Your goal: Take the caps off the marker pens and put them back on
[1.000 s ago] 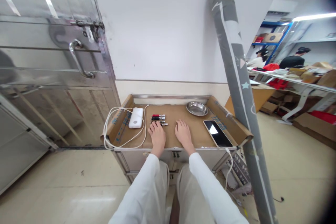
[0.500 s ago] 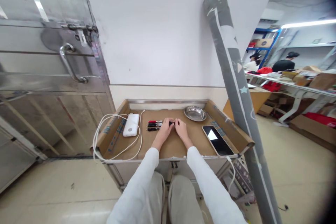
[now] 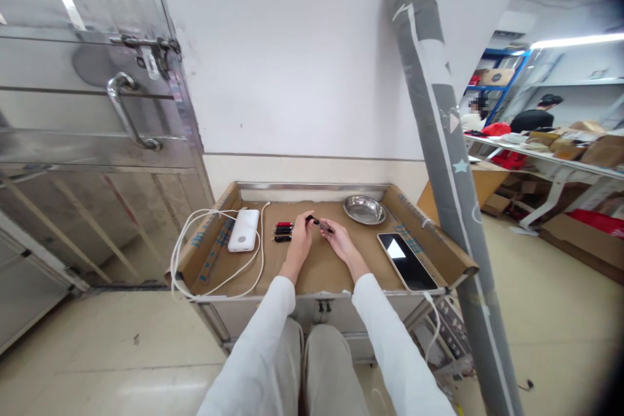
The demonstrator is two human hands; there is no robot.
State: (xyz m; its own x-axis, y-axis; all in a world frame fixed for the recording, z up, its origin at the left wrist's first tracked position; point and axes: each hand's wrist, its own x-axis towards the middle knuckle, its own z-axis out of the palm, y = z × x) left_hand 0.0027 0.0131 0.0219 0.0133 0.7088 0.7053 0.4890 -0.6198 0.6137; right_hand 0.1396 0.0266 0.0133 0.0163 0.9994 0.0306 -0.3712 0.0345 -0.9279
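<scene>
Both my hands meet over the middle of the cardboard-lined cart top (image 3: 319, 266), holding a slim black pen (image 3: 316, 221) between them. The fingertips of my left hand (image 3: 301, 238) pinch its dark left end. My right hand (image 3: 340, 240) grips the other end, which slopes down to the right; my fingers cover part of it. I cannot tell whether the pen is in one piece. Just left of my left hand, several pens (image 3: 283, 232) lie side by side, a red one farthest back and black ones nearer; their right ends are hidden behind that hand.
At the left lies a white power bank (image 3: 244, 231) with a looped white cable (image 3: 262, 253). A round metal dish (image 3: 364, 209) sits at the back right, and a phone (image 3: 407, 261) nearer the right edge. A tall grey wrapped roll (image 3: 453, 162) leans beside the cart.
My hands have moved slightly apart, and more of the pen shows between them. My right hand has turned, tilting its end of the pen. The view has shifted slightly.
</scene>
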